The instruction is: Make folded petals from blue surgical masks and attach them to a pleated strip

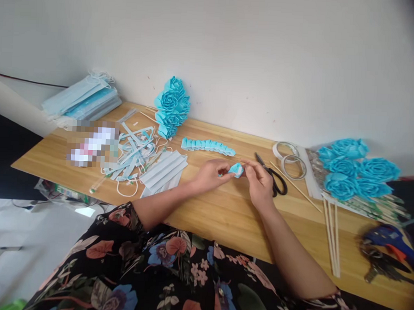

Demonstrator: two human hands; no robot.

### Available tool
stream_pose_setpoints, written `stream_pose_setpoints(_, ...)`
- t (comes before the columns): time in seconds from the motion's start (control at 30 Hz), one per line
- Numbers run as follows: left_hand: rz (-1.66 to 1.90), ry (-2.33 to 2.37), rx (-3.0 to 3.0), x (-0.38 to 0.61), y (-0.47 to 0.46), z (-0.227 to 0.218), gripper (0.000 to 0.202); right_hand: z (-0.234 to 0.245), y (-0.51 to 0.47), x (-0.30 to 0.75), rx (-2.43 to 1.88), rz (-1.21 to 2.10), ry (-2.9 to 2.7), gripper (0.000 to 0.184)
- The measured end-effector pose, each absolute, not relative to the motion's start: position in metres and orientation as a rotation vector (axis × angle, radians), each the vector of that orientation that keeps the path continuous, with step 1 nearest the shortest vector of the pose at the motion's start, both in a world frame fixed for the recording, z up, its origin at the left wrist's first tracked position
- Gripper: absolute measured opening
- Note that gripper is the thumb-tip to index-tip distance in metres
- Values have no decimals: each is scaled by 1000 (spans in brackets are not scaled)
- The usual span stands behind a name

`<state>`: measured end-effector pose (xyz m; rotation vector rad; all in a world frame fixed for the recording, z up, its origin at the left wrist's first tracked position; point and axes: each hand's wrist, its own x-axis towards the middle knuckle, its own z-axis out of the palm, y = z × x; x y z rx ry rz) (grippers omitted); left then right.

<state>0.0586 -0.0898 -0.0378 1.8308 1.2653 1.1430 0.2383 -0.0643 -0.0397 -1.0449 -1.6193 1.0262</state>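
Observation:
Both my hands meet over the middle of the wooden table [224, 220]. My left hand [211, 173] and my right hand [259, 181] pinch a small rolled piece of blue fabric [237, 169] between their fingertips. A thin wooden stick appears to run through the roll at my right fingers. A pleated blue strip [207, 146] lies just beyond my hands. Black scissors [273, 176] lie right behind my right hand.
A stack of blue face masks [83, 100] sits at the back left, with cut mask strips [136, 151] and a folded mask [164, 171] nearer. Finished blue roses [171, 107] lean on the wall; more roses [357, 167], tape rolls [290, 159], wooden sticks [332, 240] and a glue gun [393, 243] lie right.

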Motion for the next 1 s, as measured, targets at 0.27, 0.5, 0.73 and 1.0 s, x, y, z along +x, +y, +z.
stream_pose_setpoints(0.27, 1228, 1255, 1644, 57, -88, -38, 33, -36, -65, 235, -1089, 1076, -1746, 29)
stream_pose_setpoints(0.5, 1233, 1219, 1545, 57, -93, -27, 23, -38, -66, 235, -1090, 1081, -1775, 25)
stream_pose_setpoints(0.73, 1204, 1343, 1590, 59, -92, -27, 26, -33, -69, 233, -1073, 1120, -1857, 24)
stream_pose_setpoints(1.0, 1194, 1297, 1608, 57, -94, -26, 29, -31, -69, 235, -1077, 1068, -1869, 24)
